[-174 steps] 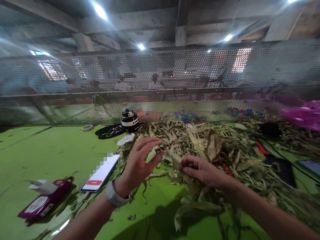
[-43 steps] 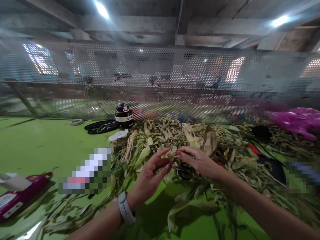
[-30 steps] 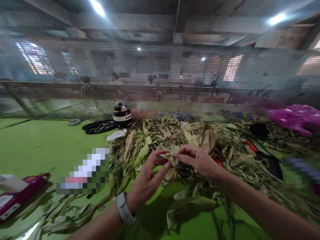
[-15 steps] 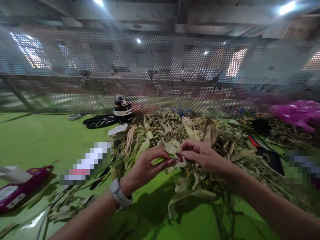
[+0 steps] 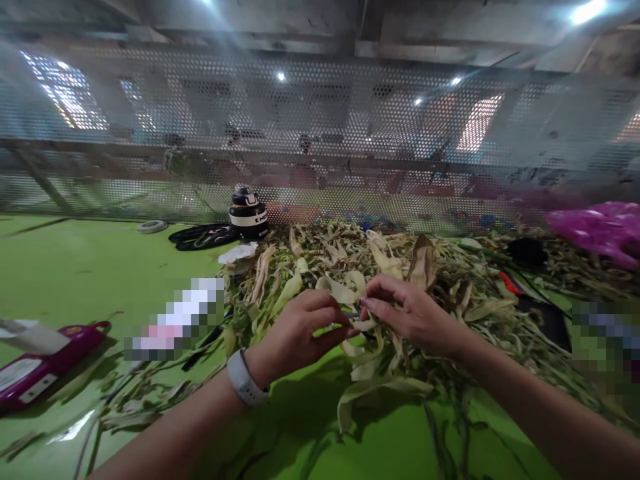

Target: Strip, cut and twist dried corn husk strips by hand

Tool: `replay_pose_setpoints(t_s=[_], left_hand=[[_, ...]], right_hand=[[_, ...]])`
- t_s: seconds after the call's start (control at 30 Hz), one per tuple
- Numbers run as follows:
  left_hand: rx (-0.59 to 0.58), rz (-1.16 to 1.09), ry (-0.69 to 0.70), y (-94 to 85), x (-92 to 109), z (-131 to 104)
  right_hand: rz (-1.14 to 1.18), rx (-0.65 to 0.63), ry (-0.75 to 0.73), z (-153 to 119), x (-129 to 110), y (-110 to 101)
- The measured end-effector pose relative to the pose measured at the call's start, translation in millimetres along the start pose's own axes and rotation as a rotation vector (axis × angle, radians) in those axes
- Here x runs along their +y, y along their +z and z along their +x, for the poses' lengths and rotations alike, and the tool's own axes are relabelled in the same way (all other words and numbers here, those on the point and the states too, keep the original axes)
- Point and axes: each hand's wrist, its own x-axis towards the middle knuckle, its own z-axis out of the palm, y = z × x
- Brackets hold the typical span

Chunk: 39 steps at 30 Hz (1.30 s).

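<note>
Head view, looking forward and down at a big messy heap of dry green-and-tan corn husks [image 5: 330,253] spread over a glossy lime-green tabletop [image 5: 100,260]. Got both bare hands at the near edge of the heap, fingertips close to each other but not clasped. Seeing the right hand [image 5: 407,317] pinched, thumb against fingers, on a pale cream-coloured curled strip of husk [image 5: 340,291], right at the near middle of the heap. Seeing the left hand [image 5: 307,325] too, with a light grey rubber-strapped watch [image 5: 245,379] on the wrist and fingers curled in near that same strip. Can't honestly tell whether clamped on anything there, way too small and dark. Can also make out a long, pale, drooping husk leaf [image 5: 383,389] on the near side of the heap. Left of the heap, seeing a glossy magenta power strip [image 5: 55,363] and a pixelated white-and-pink slab [image 5: 175,320]. At its far left corner, got a squat black bottle with a white band [image 5: 249,217], plus a crumpled white scrap [image 5: 239,253] just in front and a flat black fabric thing [image 5: 203,237] just beside. Right of the heap, spotting a shiny bright-pink plastic bag [image 5: 597,230]. Behind the heap, just a long grey perforated metal screen [image 5: 350,127], kinda hazy.
</note>
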Motion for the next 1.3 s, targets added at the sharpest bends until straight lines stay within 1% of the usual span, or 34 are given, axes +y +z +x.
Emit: replay_pose_setpoints(t_s=[0.07, 0.13, 0.23, 0.33, 0.43, 0.5, 0.63, 0.77, 0.87, 0.97, 1.03, 1.1, 1.2, 1.3], left_hand=[[-0.013, 0.054, 0.037, 0.7, 1.2, -1.2], [-0.047, 0.071, 0.047, 1.0, 3.4, -2.2], [-0.113, 0.004, 0.029, 1.6, 5.7, -3.2], [-0.135, -0.133, -0.039, 1.9, 6.0, -3.6], [-0.117, -0.284, -0.153, 0.8, 6.0, -3.5], [-0.108, -0.327, -0.198, -0.2, 6.4, -3.3], [-0.084, -0.248, -0.197, 0.9, 6.8, -3.1], [-0.001, -0.203, -0.186, 5.1, 5.3, -4.4], [0.058, -0.115, -0.169, 6.9, 3.5, -6.2], [0.101, -0.033, -0.165, 7.0, 2.3, -7.4], [0.122, -0.025, -0.162, 7.1, 1.8, -7.4], [0.129, -0.038, -0.160, 7.5, 1.4, -7.0], [0.108, -0.060, -0.150, 8.2, 1.0, -6.3], [0.112, -0.033, -0.142, 7.9, 0.8, -5.8]], right_hand=[[0.019, -0.003, 0.012, 0.4, 0.2, 1.4], [0.031, -0.016, 0.025, 0.6, -0.7, 2.2], [0.051, -0.010, 0.040, 0.7, -2.6, 0.8], [0.073, 0.012, 0.046, 1.2, -2.4, -2.7], [0.105, 0.030, 0.056, 2.3, 0.4, -4.9], [0.099, 0.035, 0.054, 2.8, 1.9, -4.6], [0.062, 0.028, 0.025, 2.2, 1.1, -3.1], [0.006, 0.040, 0.006, 1.1, -1.4, -4.0], [-0.022, 0.046, 0.007, 1.0, -1.3, -4.4], [-0.044, 0.049, 0.002, 0.9, -0.5, -4.0], [-0.071, 0.059, -0.006, 0.7, -0.3, -3.9], [-0.098, 0.064, -0.013, 0.7, -0.3, -4.0], [-0.117, 0.061, -0.017, 1.3, -0.2, -4.0], [-0.122, 0.059, -0.009, 1.7, 0.4, -2.7]])
